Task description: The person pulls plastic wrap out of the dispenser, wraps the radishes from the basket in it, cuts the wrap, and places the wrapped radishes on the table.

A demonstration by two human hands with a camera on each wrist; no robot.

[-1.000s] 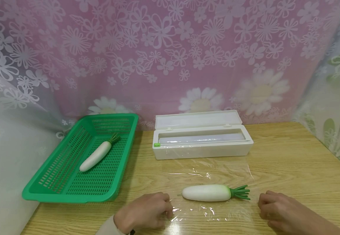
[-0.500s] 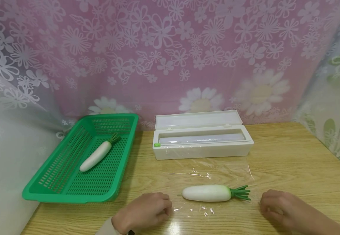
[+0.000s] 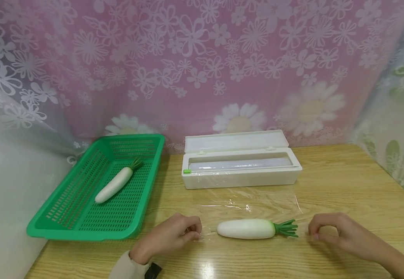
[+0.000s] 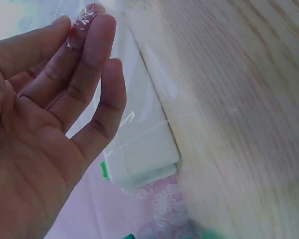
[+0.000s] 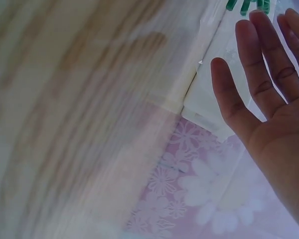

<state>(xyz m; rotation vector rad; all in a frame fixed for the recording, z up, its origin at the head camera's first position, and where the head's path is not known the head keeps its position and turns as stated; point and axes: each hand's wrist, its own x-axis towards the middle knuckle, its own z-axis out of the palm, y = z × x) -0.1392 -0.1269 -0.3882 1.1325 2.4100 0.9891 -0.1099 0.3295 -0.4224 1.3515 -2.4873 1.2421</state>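
A white daikon with short green stalks lies sideways on a clear sheet of cling film. The film stretches from the white dispenser box towards the person. To the left of the daikon, my left hand pinches the film's near edge; shiny film shows at its fingertips in the left wrist view. Beyond the stalks, the thumb and forefinger of my right hand meet on the film's other near corner. In the right wrist view this hand's thumb is hidden and the other fingers are fairly straight.
At the left stands a green plastic basket with a second daikon inside. The box's lid is raised, showing the film roll. A flowered curtain hangs behind the wooden table.
Both hands have risen slightly and moved away from the person, with the near edge of the film coming up off the table. The daikon stays where it was.
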